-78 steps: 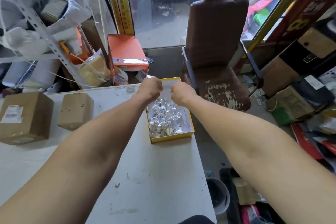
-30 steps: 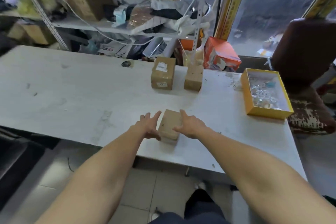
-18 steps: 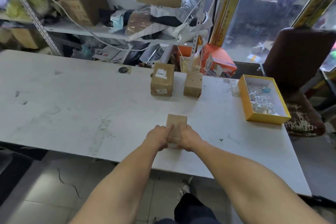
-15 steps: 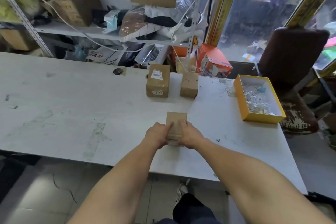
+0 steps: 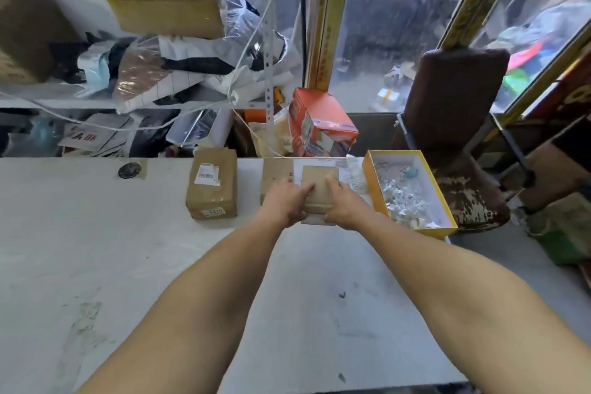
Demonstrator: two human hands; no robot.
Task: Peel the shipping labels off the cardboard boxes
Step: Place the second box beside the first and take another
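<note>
Daylight entered through the window at upper right, and the white table was evenly lit. Edges bowed under wide-angle distortion; the shelf clutter appeared motion-blurred.

Two bare forearms in view, entering from the near edge. No sleeves, cuffs or gloves visible along either forearm. Left hand bare: no ring, watch or wristband seen on the exposed back and wrist. Right hand likewise bare, nothing worn at the wrist. Fingernail detail too small to tell. Upper arms and clothing out of frame.
</note>
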